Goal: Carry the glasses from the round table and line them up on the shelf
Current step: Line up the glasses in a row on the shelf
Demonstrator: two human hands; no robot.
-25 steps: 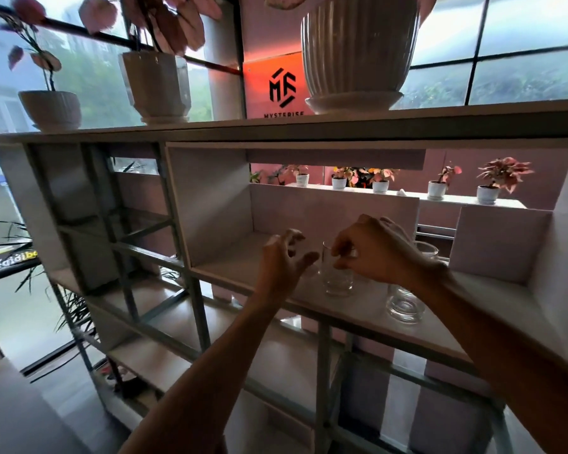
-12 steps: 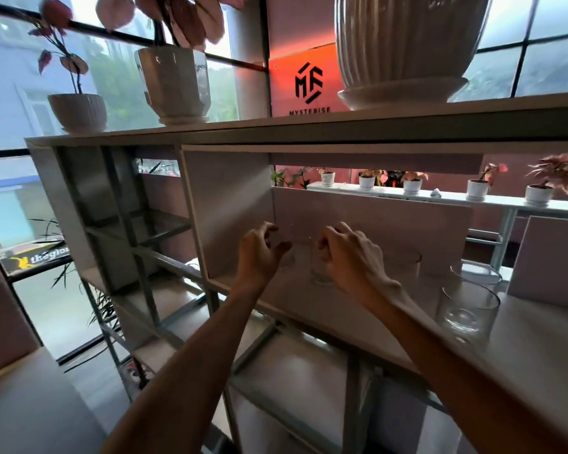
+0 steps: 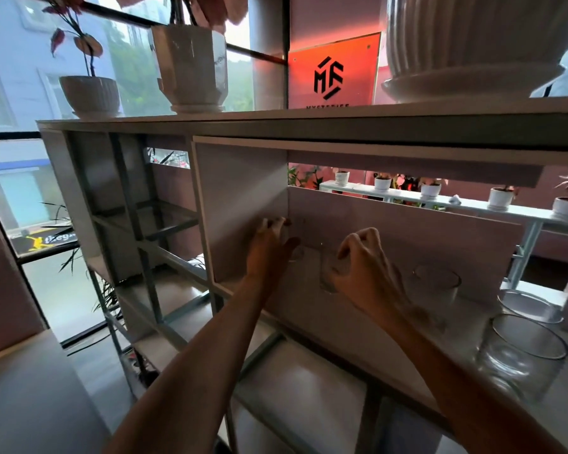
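Both my hands reach into the pale shelf compartment (image 3: 309,309). My left hand (image 3: 269,247) is curled around a faint clear glass (image 3: 297,240) close to the compartment's left wall. My right hand (image 3: 364,267) grips the rim of a second clear glass (image 3: 327,276) standing on the shelf board; my fingers partly hide it. Three more clear glasses stand to the right on the same board: one near the back panel (image 3: 435,286), one farther right (image 3: 532,306), and a large one at the front edge (image 3: 522,355).
White plant pots (image 3: 191,67) stand on the shelf's top board, with a big ribbed pot (image 3: 473,37) at the right. Open metal-framed compartments (image 3: 151,224) lie to the left. A window, an orange sign (image 3: 330,77) and small potted plants (image 3: 502,198) are behind.
Both hands have moved deeper and leftward into the compartment, the right one bringing its glass along. My view has come closer, and the other glasses now appear farther right.
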